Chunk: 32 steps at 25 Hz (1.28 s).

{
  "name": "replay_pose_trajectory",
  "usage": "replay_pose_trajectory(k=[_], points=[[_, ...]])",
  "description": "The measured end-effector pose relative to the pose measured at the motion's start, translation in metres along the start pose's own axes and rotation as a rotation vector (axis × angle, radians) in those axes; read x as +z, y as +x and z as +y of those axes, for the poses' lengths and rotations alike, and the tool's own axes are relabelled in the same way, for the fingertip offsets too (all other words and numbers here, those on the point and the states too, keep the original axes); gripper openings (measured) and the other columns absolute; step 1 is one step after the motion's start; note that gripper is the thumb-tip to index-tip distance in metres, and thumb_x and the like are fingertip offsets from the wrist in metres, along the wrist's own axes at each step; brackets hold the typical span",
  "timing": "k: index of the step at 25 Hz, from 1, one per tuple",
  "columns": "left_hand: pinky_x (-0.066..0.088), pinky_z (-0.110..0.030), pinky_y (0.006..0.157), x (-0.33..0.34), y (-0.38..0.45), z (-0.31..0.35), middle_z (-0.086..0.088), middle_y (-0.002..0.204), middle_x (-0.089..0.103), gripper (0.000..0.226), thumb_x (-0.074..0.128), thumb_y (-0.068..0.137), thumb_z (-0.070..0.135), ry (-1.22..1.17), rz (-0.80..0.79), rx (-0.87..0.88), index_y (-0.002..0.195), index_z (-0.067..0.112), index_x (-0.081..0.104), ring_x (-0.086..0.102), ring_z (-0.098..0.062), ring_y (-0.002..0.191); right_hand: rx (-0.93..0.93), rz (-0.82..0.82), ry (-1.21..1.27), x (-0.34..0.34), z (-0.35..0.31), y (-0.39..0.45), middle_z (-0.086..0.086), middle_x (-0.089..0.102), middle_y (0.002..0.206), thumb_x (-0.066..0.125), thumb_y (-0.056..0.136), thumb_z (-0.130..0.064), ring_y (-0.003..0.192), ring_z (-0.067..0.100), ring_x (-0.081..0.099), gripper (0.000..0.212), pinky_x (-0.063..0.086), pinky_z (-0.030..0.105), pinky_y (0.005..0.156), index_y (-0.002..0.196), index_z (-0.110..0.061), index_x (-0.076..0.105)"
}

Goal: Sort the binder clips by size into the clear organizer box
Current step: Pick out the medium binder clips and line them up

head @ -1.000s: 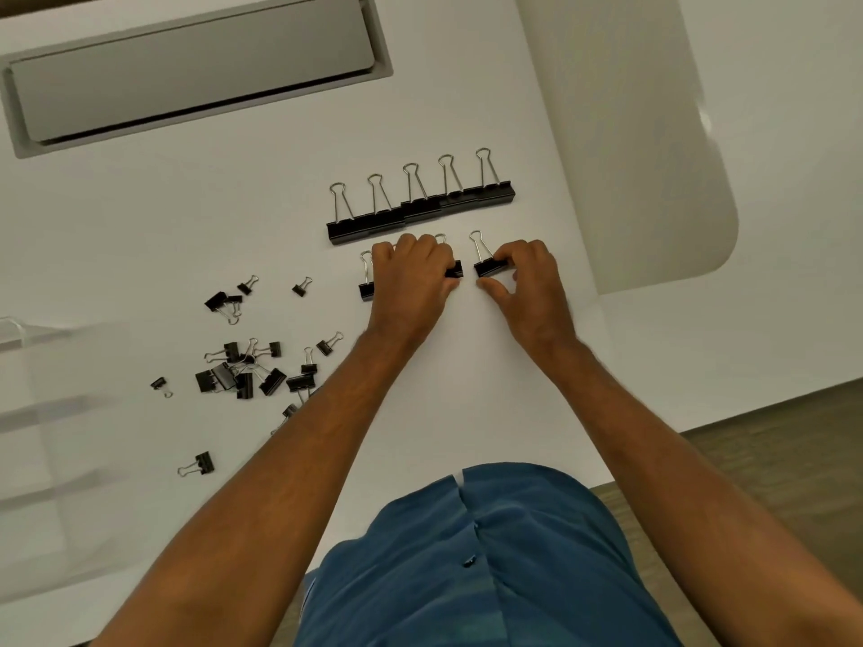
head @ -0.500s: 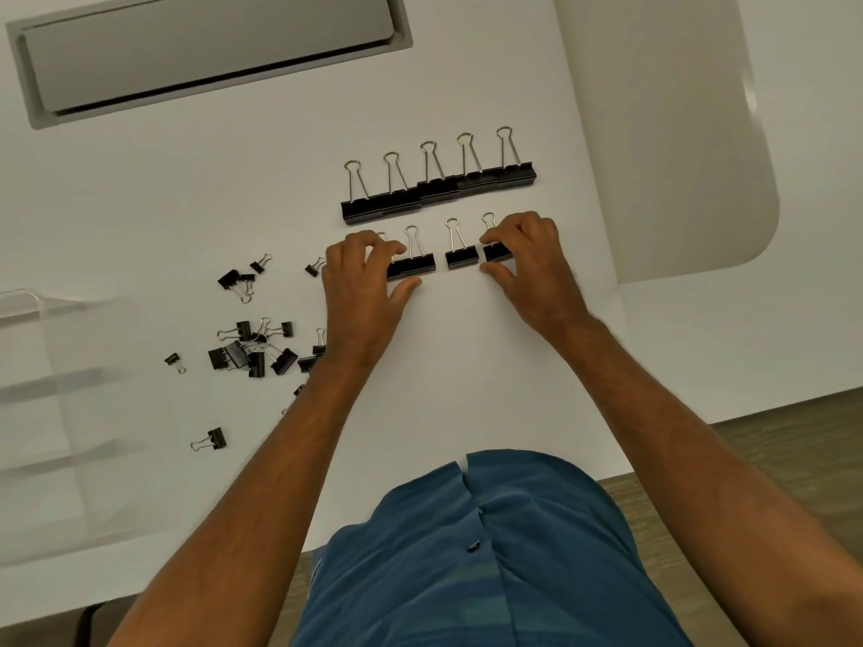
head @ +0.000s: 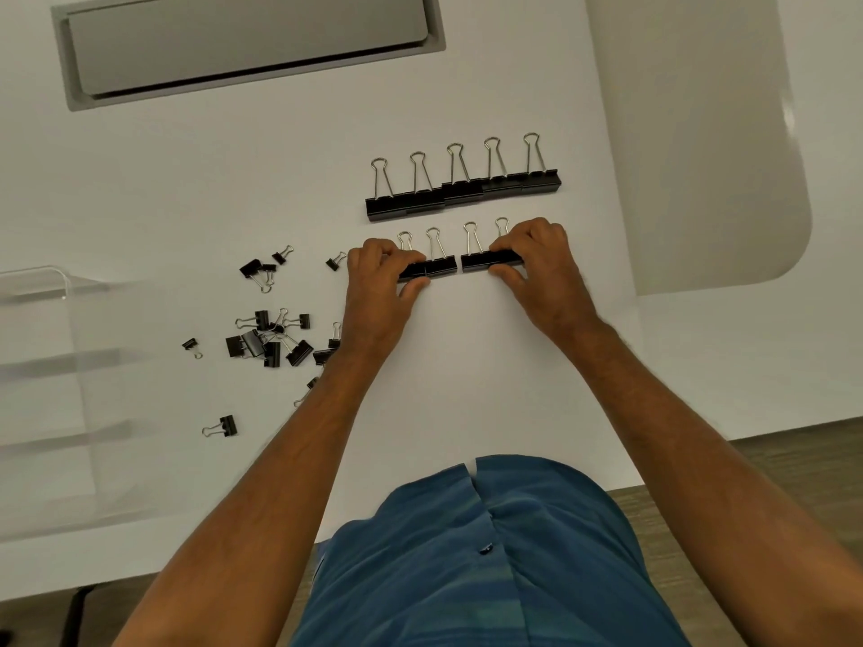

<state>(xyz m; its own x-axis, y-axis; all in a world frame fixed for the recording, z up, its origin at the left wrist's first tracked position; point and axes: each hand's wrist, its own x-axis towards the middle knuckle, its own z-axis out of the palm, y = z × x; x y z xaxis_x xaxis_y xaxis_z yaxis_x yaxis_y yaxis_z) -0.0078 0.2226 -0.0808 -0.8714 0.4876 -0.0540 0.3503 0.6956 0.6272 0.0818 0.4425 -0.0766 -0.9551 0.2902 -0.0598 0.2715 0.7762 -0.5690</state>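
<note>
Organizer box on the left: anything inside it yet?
No clips show through the clear organizer box, only its dividers. Its left part runs out of view, so that part can't be checked.

a white table (head: 196, 189) with a grey recessed hatch (head: 252, 44), wooden floor (head: 794, 464) beside it.

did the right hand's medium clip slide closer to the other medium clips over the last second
Yes. The right hand pushed its medium clip leftward; it now abuts its neighbour, under the unmoved row of large clips.
</note>
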Motion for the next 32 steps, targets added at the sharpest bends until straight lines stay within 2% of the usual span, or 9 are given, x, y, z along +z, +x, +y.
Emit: replay_pose_trajectory(k=[3, 8, 15, 17, 19, 22, 24, 28, 32], points=[[0.031, -0.017, 0.091, 0.001, 0.001, -0.002, -0.001, 0.108, 0.049, 0.030, 0.074, 0.087, 0.024, -0.010, 0.007, -0.003, 0.116, 0.018, 0.070, 0.035, -0.010, 0.103, 0.001, -0.006, -0.004, 0.002, -0.002, 0.000, 0.004, 0.058, 0.112, 0.074, 0.089, -0.021, 0.107, 0.019, 0.046, 0.026, 0.033, 0.016, 0.089, 0.115, -0.014, 0.069], [0.034, -0.019, 0.091, 0.006, 0.002, 0.000, 0.002, 0.104, 0.049, 0.030, 0.075, 0.085, 0.026, -0.041, 0.015, -0.029, 0.115, 0.022, 0.070, 0.037, -0.010, 0.101, -0.003, -0.008, -0.009, 0.004, -0.006, 0.000, 0.004, 0.058, 0.111, 0.073, 0.090, -0.021, 0.106, 0.018, 0.045, 0.025, 0.030, 0.014, 0.087, 0.114, -0.015, 0.068], [0.032, -0.019, 0.089, 0.007, 0.004, -0.001, 0.003, 0.103, 0.049, 0.029, 0.075, 0.085, 0.028, -0.048, 0.008, -0.035, 0.113, 0.024, 0.070, 0.037, -0.009, 0.099, 0.001, -0.007, -0.010, 0.002, -0.006, 0.000, 0.004, 0.059, 0.110, 0.073, 0.091, -0.020, 0.106, 0.018, 0.045, 0.025, 0.032, 0.016, 0.088, 0.114, -0.014, 0.068], [0.033, -0.020, 0.089, 0.008, 0.004, -0.001, 0.005, 0.102, 0.048, 0.029, 0.075, 0.085, 0.029, -0.054, 0.011, -0.033, 0.113, 0.025, 0.070, 0.037, -0.009, 0.099, 0.002, -0.015, -0.014, 0.002, -0.007, 0.000, 0.004, 0.058, 0.111, 0.073, 0.090, -0.021, 0.106, 0.019, 0.045, 0.026, 0.037, 0.020, 0.088, 0.115, -0.014, 0.068], [0.036, -0.022, 0.089, 0.007, 0.003, 0.000, 0.005, 0.103, 0.047, 0.031, 0.076, 0.084, 0.028, -0.061, 0.012, -0.028, 0.115, 0.025, 0.070, 0.037, -0.010, 0.099, 0.003, -0.009, -0.023, 0.001, -0.010, -0.001, 0.005, 0.056, 0.118, 0.074, 0.089, -0.021, 0.110, 0.019, 0.046, 0.034, 0.045, 0.026, 0.091, 0.121, -0.015, 0.064], [0.037, -0.020, 0.094, 0.001, -0.002, 0.000, 0.000, 0.111, 0.048, 0.042, 0.077, 0.084, 0.028, -0.077, -0.005, -0.022, 0.124, 0.021, 0.065, 0.041, -0.012, 0.105, 0.025, 0.049, -0.064, 0.001, -0.017, -0.009, 0.007, 0.049, 0.133, 0.078, 0.085, -0.025, 0.121, 0.022, 0.044, 0.053, 0.045, 0.026, 0.095, 0.132, -0.017, 0.055], [0.038, -0.018, 0.097, -0.008, -0.010, 0.002, -0.002, 0.116, 0.048, 0.044, 0.074, 0.086, 0.026, -0.101, -0.010, -0.025, 0.128, 0.019, 0.062, 0.043, -0.013, 0.110, 0.022, 0.092, -0.091, 0.003, -0.026, -0.019, 0.008, 0.046, 0.136, 0.078, 0.085, -0.026, 0.123, 0.023, 0.043, 0.054, 0.046, 0.027, 0.094, 0.133, -0.018, 0.055], [0.047, -0.029, 0.095, -0.032, -0.041, -0.004, 0.003, 0.113, 0.051, 0.027, 0.067, 0.091, 0.022, -0.187, 0.005, -0.018, 0.118, 0.019, 0.066, 0.051, -0.014, 0.109, -0.009, 0.134, -0.095, 0.011, -0.046, -0.041, 0.009, 0.046, 0.136, 0.070, 0.090, -0.023, 0.123, 0.026, 0.042, 0.043, 0.047, 0.030, 0.094, 0.131, -0.015, 0.056], [0.048, -0.025, 0.087, -0.056, -0.076, -0.024, 0.007, 0.107, 0.053, 0.018, 0.063, 0.093, 0.020, -0.200, 0.022, -0.049, 0.110, 0.021, 0.069, 0.053, -0.011, 0.103, -0.065, 0.103, -0.054, 0.026, -0.072, -0.055, 0.008, 0.047, 0.132, 0.067, 0.091, -0.016, 0.124, 0.025, 0.041, 0.037, 0.047, 0.034, 0.096, 0.127, -0.015, 0.058]])
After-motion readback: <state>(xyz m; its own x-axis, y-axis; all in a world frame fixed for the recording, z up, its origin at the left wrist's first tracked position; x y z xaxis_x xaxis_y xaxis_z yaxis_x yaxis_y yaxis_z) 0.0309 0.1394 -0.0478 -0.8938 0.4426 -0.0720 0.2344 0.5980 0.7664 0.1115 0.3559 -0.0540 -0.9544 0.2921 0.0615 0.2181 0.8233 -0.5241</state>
